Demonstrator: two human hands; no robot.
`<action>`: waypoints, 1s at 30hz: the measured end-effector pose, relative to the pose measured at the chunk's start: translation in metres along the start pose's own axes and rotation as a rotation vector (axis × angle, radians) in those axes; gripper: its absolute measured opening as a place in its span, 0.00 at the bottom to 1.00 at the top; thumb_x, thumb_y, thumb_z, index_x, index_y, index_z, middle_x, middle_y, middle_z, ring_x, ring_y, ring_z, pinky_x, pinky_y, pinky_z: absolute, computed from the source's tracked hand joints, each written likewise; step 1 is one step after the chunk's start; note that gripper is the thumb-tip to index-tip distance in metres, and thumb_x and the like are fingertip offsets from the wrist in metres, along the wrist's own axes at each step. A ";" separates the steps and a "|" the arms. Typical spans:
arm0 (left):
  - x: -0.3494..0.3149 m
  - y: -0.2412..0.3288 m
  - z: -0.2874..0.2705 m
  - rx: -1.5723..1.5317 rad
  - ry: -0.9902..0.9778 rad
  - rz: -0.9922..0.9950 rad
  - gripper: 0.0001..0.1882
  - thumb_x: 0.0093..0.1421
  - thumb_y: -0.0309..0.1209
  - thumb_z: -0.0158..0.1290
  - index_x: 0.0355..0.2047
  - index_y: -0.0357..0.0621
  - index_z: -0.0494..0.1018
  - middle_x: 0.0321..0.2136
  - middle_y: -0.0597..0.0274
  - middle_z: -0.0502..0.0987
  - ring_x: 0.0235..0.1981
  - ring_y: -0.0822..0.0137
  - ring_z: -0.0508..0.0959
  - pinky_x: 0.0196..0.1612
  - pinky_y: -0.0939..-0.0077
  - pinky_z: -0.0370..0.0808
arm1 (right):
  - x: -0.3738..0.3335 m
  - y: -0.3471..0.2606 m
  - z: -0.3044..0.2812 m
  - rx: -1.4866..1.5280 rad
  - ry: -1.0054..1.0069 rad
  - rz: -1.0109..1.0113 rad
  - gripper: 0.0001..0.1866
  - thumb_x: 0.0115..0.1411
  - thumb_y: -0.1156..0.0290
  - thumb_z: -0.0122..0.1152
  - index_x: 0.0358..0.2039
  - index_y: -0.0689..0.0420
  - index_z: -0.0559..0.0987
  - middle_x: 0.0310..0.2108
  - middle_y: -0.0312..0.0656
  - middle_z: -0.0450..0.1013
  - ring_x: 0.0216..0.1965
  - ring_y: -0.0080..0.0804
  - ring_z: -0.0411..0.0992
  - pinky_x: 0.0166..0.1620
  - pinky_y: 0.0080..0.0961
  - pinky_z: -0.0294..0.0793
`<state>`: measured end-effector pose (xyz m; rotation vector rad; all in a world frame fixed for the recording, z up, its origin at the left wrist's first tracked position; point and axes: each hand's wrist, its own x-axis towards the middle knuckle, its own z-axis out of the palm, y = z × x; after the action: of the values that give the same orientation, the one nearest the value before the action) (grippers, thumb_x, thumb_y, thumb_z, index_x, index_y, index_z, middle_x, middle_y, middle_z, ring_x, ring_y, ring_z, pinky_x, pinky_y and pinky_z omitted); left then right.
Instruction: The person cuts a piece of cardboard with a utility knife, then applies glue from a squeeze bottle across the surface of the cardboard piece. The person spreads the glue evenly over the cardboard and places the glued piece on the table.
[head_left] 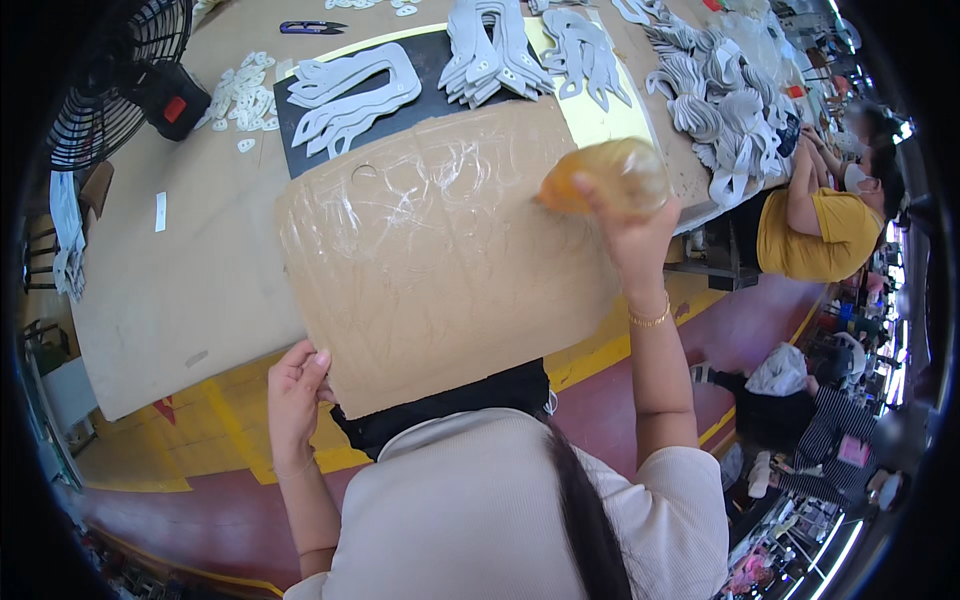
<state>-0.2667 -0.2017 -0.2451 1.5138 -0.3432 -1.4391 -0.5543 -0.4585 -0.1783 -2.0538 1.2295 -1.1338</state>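
My left hand [297, 388] pinches the near left corner of a brown cardboard sheet [450, 310], thumb on top. The sheet overhangs the table's front edge. Shiny, clear smears, like glue, streak its far half. In my right hand [640, 240] is a clear squeeze bottle [615, 170] with amber liquid in it, blurred by motion. The bottle lies tilted over the sheet's far right part, its narrow amber end toward the left. Whether that end touches the cardboard I cannot tell.
Grey cut pieces [375, 85] lie on a black board [300, 130] beyond the sheet, with more bundles [735, 120] at the far right. Small white pieces [245, 95], thread snips [311, 28] and a black fan [120, 80] are at the left. A person in yellow [815, 235] sits at the right.
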 end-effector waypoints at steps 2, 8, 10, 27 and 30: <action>-0.003 0.003 0.003 0.005 0.010 0.002 0.14 0.63 0.32 0.52 0.44 0.34 0.73 0.26 0.66 0.78 0.19 0.81 0.74 0.21 0.89 0.72 | 0.004 0.002 0.002 -0.023 -0.003 -0.052 0.21 0.44 0.66 0.77 0.35 0.63 0.79 0.29 0.41 0.78 0.30 0.28 0.77 0.36 0.24 0.76; -0.004 0.003 0.004 0.027 0.020 -0.004 0.14 0.63 0.31 0.52 0.44 0.33 0.74 0.26 0.66 0.78 0.19 0.81 0.74 0.21 0.89 0.73 | 0.016 -0.001 0.010 -0.045 -0.069 -0.170 0.21 0.45 0.66 0.76 0.36 0.63 0.79 0.29 0.42 0.79 0.31 0.29 0.78 0.36 0.25 0.76; -0.003 0.003 0.004 0.020 0.019 0.009 0.14 0.63 0.31 0.52 0.44 0.33 0.74 0.26 0.66 0.78 0.20 0.81 0.74 0.21 0.89 0.73 | 0.029 0.003 0.012 -0.021 -0.029 -0.058 0.21 0.45 0.65 0.76 0.36 0.64 0.79 0.30 0.43 0.79 0.31 0.30 0.78 0.36 0.25 0.76; -0.006 0.010 0.009 0.049 0.019 -0.009 0.14 0.64 0.32 0.51 0.45 0.34 0.73 0.25 0.66 0.78 0.20 0.80 0.75 0.21 0.88 0.73 | 0.071 -0.006 0.079 0.113 -0.102 -0.157 0.20 0.48 0.62 0.74 0.37 0.61 0.80 0.33 0.42 0.79 0.32 0.31 0.78 0.36 0.24 0.76; -0.006 0.011 0.009 0.041 0.018 -0.018 0.14 0.65 0.31 0.50 0.46 0.34 0.73 0.25 0.67 0.78 0.21 0.82 0.74 0.22 0.89 0.71 | 0.070 -0.029 0.094 0.128 -0.215 -0.241 0.20 0.48 0.60 0.73 0.37 0.60 0.80 0.33 0.42 0.78 0.32 0.33 0.78 0.35 0.25 0.76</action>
<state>-0.2722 -0.2062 -0.2314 1.5659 -0.3512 -1.4390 -0.4438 -0.5072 -0.1790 -2.2001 0.8036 -1.0332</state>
